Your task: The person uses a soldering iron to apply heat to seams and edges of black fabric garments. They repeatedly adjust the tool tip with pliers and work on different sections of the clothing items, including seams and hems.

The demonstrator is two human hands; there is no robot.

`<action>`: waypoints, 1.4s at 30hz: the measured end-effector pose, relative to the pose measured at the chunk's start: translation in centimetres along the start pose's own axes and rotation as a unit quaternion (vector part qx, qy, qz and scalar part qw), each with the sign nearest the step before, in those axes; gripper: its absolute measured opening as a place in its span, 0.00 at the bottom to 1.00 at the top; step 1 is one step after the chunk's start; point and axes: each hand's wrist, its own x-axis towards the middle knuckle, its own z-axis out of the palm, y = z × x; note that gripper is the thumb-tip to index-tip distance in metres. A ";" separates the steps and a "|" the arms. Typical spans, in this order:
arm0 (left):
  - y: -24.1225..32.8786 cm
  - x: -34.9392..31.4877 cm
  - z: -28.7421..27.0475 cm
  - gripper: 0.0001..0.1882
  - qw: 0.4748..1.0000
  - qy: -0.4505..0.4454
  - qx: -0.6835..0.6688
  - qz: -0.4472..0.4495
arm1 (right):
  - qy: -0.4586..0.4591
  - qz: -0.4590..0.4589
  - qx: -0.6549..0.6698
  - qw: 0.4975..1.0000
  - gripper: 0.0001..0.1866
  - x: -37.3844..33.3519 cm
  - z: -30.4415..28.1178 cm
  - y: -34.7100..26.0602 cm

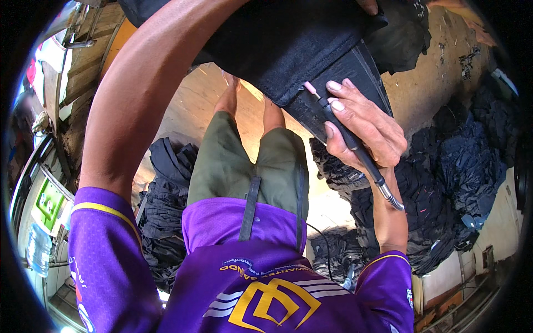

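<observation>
My right hand (pixel 369 125) grips a black pen-shaped rotary tool (pixel 353 139), fingers wrapped round its barrel. The tool has a small pink grinding tip (pixel 310 87) and a silver spring sleeve at its tail. That tip is at the stitched edge of a black cloth garment (pixel 283 47), though I cannot tell whether it touches. The cloth is draped over a dark flat board (pixel 355 72). My left arm reaches up past the upper edge. A fingertip, seemingly of my left hand (pixel 368 6), shows on the cloth at the top; the remainder of that hand is out of view.
Heaps of dark cloth (pixel 455 166) lie at the right, and another pile (pixel 166 216) stands beside my legs at the left. More dark fabric (pixel 402 41) hangs past the board. A large clear bottle (pixel 39 250) and a green tray (pixel 49 205) are far left.
</observation>
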 end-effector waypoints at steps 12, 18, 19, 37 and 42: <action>0.3 -0.2 -0.5 0.12 0.999 -0.003 -0.032 -0.010 | 0.048 0.056 -0.019 0.997 0.16 0.3 -1.1 0.1; -0.1 0.1 0.1 0.11 1.000 0.002 -0.002 -0.007 | 0.033 0.029 0.002 0.999 0.18 0.2 -0.4 0.5; -0.1 0.1 0.1 0.11 1.000 -0.004 0.006 -0.016 | 0.029 0.031 0.001 0.999 0.18 0.1 -0.4 0.5; 0.1 0.0 0.0 0.11 1.000 -0.002 -0.006 -0.017 | 0.064 0.038 -0.020 0.997 0.18 0.2 -0.3 0.7; 0.2 0.0 -0.2 0.11 1.000 -0.002 -0.006 -0.019 | 0.080 0.052 -0.042 0.995 0.16 0.4 -0.3 0.8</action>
